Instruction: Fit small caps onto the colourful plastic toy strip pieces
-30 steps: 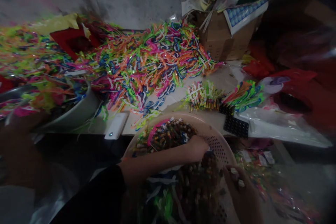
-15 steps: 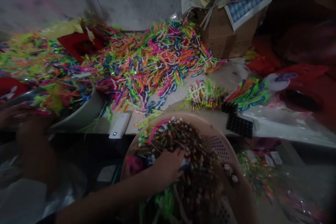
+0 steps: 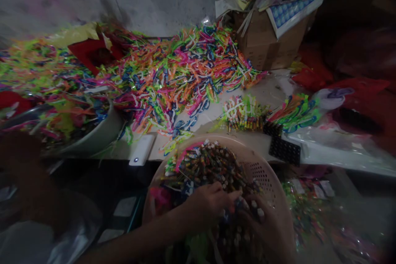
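A pink plastic basket (image 3: 280,185) with a perforated wall holds a heap of small thin tubes (image 3: 213,161) with white ends. Over the heap, my left hand (image 3: 213,200) has its fingers drawn together towards my right hand; what they pinch is dark and blurred. My right hand (image 3: 262,222) is curled at the right of the heap, and white-ended tubes (image 3: 257,208) stick out of it. Between the two hands a bluish piece shows, too dim to name. A pink piece (image 3: 161,198) and green strips (image 3: 198,243) lie in the basket beside my left forearm.
Colourful plastic strips (image 3: 185,70) are piled across the table. A white power bank-like box (image 3: 142,149), upright bundled tubes (image 3: 244,115), a black perforated tray (image 3: 284,150) and a cardboard box (image 3: 266,41) stand there. At left, another person's arm (image 3: 27,173) is near a grey basin (image 3: 102,132).
My left hand has moved right, and my right hand has come left and slightly inward with the white-ended tubes. The hands now meet. The other person's arm has drawn back from the basin.
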`<action>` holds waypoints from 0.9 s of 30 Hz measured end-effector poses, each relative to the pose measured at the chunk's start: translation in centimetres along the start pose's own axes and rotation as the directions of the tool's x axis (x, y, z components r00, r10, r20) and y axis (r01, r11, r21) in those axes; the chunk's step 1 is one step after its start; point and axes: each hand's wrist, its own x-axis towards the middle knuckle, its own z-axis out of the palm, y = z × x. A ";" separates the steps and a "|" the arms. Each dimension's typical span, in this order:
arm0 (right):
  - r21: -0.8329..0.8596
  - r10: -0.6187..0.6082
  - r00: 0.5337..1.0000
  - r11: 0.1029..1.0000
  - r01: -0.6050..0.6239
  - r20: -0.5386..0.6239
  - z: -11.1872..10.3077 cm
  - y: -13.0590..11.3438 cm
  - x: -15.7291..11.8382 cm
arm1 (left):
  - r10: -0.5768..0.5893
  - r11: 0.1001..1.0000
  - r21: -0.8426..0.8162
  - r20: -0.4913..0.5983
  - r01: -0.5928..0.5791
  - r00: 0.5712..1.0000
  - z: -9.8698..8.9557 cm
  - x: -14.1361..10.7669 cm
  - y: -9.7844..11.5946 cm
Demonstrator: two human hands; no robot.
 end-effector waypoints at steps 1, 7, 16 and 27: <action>0.061 0.018 1.000 0.998 -0.019 0.025 -0.1 -0.3 0.1 | 0.050 0.999 0.007 -0.084 -0.049 0.995 -0.2 -0.3 0.0; 0.071 -0.070 0.997 0.995 0.067 0.038 -1.6 -3.2 0.8 | 0.095 0.995 0.067 -0.449 -0.072 0.889 -2.3 -1.9 -0.1; -0.095 -0.367 0.921 0.920 0.380 0.132 -2.0 -6.2 1.1 | 0.229 0.917 0.389 -0.340 -0.085 0.912 -6.7 -3.4 -0.3; -0.368 -0.623 0.677 0.568 0.736 0.392 -2.4 -6.5 1.0 | 0.206 0.889 0.447 -0.194 -0.101 0.959 -6.6 -4.9 -0.9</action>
